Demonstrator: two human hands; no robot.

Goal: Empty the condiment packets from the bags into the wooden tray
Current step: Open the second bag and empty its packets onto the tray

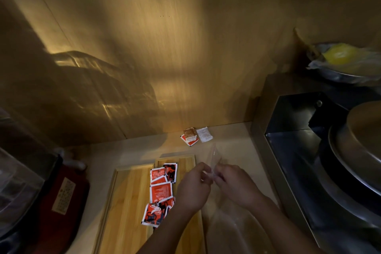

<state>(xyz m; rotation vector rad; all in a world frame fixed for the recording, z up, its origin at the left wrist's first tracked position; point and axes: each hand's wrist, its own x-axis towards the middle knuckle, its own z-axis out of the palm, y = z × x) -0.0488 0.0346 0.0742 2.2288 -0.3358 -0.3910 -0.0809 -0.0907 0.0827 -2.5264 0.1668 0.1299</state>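
Mid-task, by the look of it: both hands meeting at the edge of a clear plastic bag just right of the wooden tray. Left hand pinching the film from one side, right hand pinching it from the other, as if parting the mouth or smoothing an emptied bag; which, hard to tell. No packets visible through the film. Already in the tray: a loose line of red condiment packets along the divider, some overlapping, roughly 6. Near the wall, still on the counter: 3 stray packets, 1 of them white. Next move probably calls for setting the bag aside and gathering those strays.
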